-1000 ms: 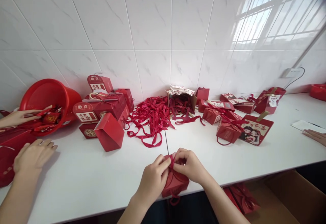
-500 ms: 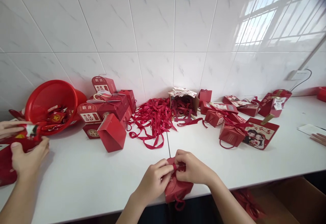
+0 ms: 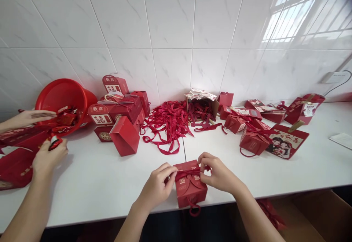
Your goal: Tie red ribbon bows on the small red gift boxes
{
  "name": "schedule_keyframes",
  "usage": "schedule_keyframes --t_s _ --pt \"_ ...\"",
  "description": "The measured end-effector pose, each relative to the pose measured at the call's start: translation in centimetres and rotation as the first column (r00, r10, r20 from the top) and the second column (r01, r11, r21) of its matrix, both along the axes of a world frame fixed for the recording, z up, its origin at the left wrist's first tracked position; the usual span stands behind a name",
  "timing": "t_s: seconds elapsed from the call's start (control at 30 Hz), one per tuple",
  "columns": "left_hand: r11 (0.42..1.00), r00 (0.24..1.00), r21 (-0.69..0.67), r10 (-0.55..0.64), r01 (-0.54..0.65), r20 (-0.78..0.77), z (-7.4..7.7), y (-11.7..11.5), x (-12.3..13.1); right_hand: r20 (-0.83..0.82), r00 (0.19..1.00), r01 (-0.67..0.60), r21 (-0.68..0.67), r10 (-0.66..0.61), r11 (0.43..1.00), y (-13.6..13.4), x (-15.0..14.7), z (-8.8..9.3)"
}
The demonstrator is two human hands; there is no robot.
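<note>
A small red gift box (image 3: 191,192) with curved flaps and pale lettering sits at the table's front edge. Across its top runs a dark red ribbon (image 3: 189,173), tied at the middle. My left hand (image 3: 162,181) pinches the ribbon at the box's left side. On the right side, my right hand (image 3: 216,172) has its fingers closed on the other part of the ribbon. A dark red cord loop (image 3: 194,209) hangs from the box's front.
A co-worker's hands (image 3: 51,156) hold a small packet by a red bucket (image 3: 62,88) of packets. Red boxes (image 3: 125,135) stand left, a ribbon pile (image 3: 167,119) and cardboard box (image 3: 203,108) centre, tied boxes (image 3: 251,141) right. An open carton (image 3: 310,216) is below.
My hands have moved apart from the middle of the box, drawing the ribbon out to both sides. The co-worker's hands have shifted toward the bucket. The view has turned slightly left.
</note>
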State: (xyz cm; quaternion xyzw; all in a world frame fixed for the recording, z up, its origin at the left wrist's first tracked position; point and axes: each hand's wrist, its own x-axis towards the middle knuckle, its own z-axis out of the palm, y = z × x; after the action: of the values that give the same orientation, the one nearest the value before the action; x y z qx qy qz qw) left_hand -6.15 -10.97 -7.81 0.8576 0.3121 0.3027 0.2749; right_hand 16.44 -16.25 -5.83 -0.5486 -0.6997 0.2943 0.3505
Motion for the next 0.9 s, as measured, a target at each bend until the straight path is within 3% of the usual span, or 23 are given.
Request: schedule_keyframes --t_s 0.2,0.37,0.43,0.53,0.63,0.7,0.8,0.87,0.9 --pt "0.992 0.998 -0.117 0.053 -0.048 0.045 0.4 -0.5 -0.1 0.007 0.999 0.031 0.043 -0.031 0.999 -0.4 -0.2 -0.4" --pt "0.957 0.999 -0.285 -0.047 0.049 0.015 0.0 -0.2 0.7 0.056 0.992 0.11 0.101 -0.116 0.989 -0.4 -0.8 -1.3" --pt "0.972 0.998 -0.232 -0.055 0.043 -0.042 0.2 0.1 0.7 0.123 0.981 0.131 0.147 -0.149 0.981 -0.5 -0.6 -1.5" --pt "0.998 0.981 0.037 0.048 -0.041 -0.187 1.0 0.4 0.4 0.187 0.967 0.131 0.221 -0.174 0.966 -0.6 -0.2 -1.7" --pt "0.957 0.967 0.285 0.115 -0.047 -0.227 1.5 0.4 0.1 0.182 0.969 0.114 0.26 -0.165 0.959 -0.8 -0.1 -1.9" --pt "0.961 0.983 0.277 0.06 -0.01 -0.171 1.4 0.4 -0.1 0.153 0.974 0.12 0.266 -0.165 0.956 -1.0 -0.2 -2.1" --pt "0.996 0.999 0.086 -0.009 0.012 -0.037 0.4 0.8 -0.4 0.092 0.986 0.114 0.229 -0.138 0.967 -1.4 -0.3 -2.4" --pt "0.998 0.999 0.048 0.034 -0.032 -0.032 -0.1 1.1 -0.8 0.07 0.991 0.099 0.207 -0.115 0.973 -1.6 -0.3 -2.4" --pt "0.993 0.995 0.094 0.071 -0.065 -0.063 -0.3 1.3 -1.0 0.066 0.992 0.095 0.203 -0.11 0.975 -1.7 -0.2 -2.4"
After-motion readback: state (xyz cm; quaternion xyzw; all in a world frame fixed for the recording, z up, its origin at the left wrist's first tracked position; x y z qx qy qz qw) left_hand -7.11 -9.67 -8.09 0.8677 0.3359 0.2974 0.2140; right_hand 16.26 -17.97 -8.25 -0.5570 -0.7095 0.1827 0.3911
